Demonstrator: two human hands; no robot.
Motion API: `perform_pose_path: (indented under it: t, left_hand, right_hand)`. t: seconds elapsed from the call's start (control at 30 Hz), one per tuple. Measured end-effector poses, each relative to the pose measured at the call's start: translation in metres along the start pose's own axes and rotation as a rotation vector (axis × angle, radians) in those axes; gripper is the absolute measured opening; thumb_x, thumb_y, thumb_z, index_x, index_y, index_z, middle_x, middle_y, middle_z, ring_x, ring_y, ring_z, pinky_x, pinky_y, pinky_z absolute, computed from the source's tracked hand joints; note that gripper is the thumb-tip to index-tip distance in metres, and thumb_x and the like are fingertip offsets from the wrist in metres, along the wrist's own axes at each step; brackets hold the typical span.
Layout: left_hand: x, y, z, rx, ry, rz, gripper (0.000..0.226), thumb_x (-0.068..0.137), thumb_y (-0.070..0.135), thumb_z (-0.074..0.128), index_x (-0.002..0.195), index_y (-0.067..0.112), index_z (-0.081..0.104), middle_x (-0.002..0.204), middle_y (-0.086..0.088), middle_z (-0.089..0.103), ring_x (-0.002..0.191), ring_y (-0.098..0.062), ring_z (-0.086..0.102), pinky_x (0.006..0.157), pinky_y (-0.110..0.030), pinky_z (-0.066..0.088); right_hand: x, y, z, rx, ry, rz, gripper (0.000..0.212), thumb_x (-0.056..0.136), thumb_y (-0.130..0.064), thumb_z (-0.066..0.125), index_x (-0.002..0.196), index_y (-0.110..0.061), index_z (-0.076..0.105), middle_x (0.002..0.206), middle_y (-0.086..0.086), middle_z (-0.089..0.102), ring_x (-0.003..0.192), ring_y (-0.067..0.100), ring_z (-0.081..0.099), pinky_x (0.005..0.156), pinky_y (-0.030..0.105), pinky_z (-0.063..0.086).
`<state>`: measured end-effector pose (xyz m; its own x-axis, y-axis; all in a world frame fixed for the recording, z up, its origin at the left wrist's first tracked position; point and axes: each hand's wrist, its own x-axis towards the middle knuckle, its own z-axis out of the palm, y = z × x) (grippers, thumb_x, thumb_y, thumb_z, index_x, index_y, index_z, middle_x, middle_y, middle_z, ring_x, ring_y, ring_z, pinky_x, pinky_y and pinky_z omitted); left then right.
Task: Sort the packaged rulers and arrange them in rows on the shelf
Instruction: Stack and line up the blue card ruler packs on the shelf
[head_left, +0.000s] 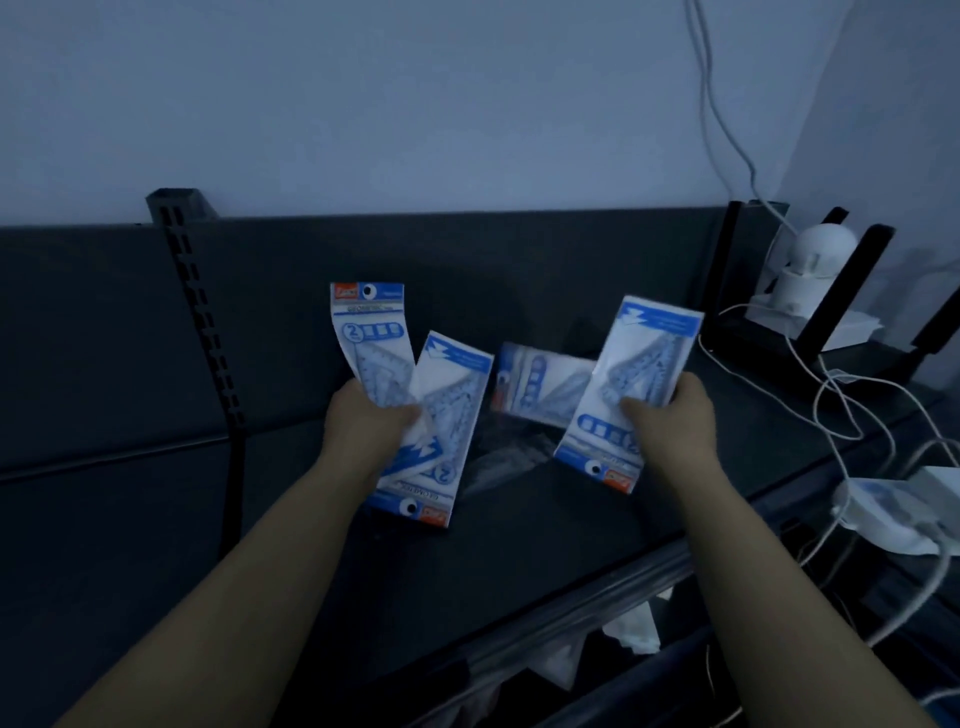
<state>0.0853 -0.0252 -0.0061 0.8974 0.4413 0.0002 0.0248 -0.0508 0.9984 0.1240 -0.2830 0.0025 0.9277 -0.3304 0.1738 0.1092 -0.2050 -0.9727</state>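
Gripping two packaged rulers fanned apart in the left hand (371, 421): an upright pack (370, 332) with its header at the top, and an inverted pack (434, 447) with its header toward the shelf edge. Pinching a third pack (636, 374) in the right hand (667, 415), thumb across its face, header also turned down. All three held above the dark shelf (571, 525), not yet laid in any row. Between the hands, a fourth pack (540, 384), blurred and turned sideways near the back panel (467, 249); cannot tell whether lying flat or leaning. Just below it, some clear wrapping (511, 452) on the shelf. Off to the right, a white camera (815, 260) and a white adapter (883, 519), well apart from the packs.

Probably the sorting step: comparing and orienting before placing. Next, likely turning the inverted packs to match the upright one, then laying them side by side along the shelf, away from the wrapping. Worth minding the loose fanned grip on the left.
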Motion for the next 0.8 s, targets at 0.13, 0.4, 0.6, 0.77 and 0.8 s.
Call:
perform_pose_path:
  t: [0.13, 0.4, 0.6, 0.77, 0.8]
  left_hand:
    - [0.002, 0.003, -0.012, -0.044, 0.010, -0.052, 0.025, 0.082, -0.003, 0.067, 0.095, 0.016, 0.058, 0.092, -0.002, 0.064, 0.084, -0.020, 0.062, 0.080, -0.038, 0.052]
    - [-0.015, 0.004, -0.055, -0.099, 0.041, -0.081, 0.023, 0.080, -0.005, 0.069, 0.095, 0.010, 0.060, 0.095, -0.010, 0.066, 0.086, -0.026, 0.065, 0.076, -0.041, 0.055]
    - [-0.034, 0.009, -0.125, -0.163, 0.129, -0.068, 0.022, 0.081, -0.007, 0.068, 0.089, 0.011, 0.059, 0.096, -0.012, 0.069, 0.089, -0.030, 0.067, 0.082, -0.048, 0.056]
    - [-0.060, 0.004, -0.215, -0.184, 0.237, -0.091, 0.020, 0.082, -0.005, 0.069, 0.097, 0.006, 0.061, 0.098, -0.017, 0.070, 0.087, -0.033, 0.069, 0.075, -0.047, 0.058]
    - [-0.066, 0.003, -0.236, -0.186, 0.268, -0.096, 0.021, 0.082, -0.004, 0.069, 0.098, 0.005, 0.061, 0.097, -0.017, 0.070, 0.086, -0.032, 0.069, 0.074, -0.046, 0.058]
  right_hand:
    - [-0.004, -0.002, 0.006, 0.097, -0.057, 0.085, 0.027, 0.084, -0.001, 0.062, 0.106, -0.011, 0.051, 0.100, 0.006, 0.062, 0.078, 0.018, 0.063, 0.056, 0.030, 0.053]
    - [-0.042, -0.024, 0.065, 0.217, -0.269, 0.156, 0.031, 0.083, 0.002, 0.064, 0.108, -0.014, 0.053, 0.100, 0.005, 0.064, 0.086, 0.025, 0.067, 0.066, 0.042, 0.058]
    - [-0.088, -0.046, 0.121, 0.225, -0.394, 0.133, 0.031, 0.084, 0.001, 0.063, 0.112, -0.008, 0.053, 0.099, 0.007, 0.065, 0.081, 0.022, 0.067, 0.054, 0.032, 0.053]
    - [-0.150, -0.067, 0.185, 0.278, -0.515, 0.159, 0.031, 0.085, 0.002, 0.064, 0.112, -0.008, 0.051, 0.100, 0.010, 0.064, 0.083, 0.024, 0.066, 0.059, 0.036, 0.055]
    - [-0.165, -0.072, 0.199, 0.283, -0.542, 0.164, 0.031, 0.085, 0.002, 0.064, 0.111, -0.008, 0.051, 0.101, 0.011, 0.064, 0.084, 0.025, 0.066, 0.062, 0.038, 0.055]
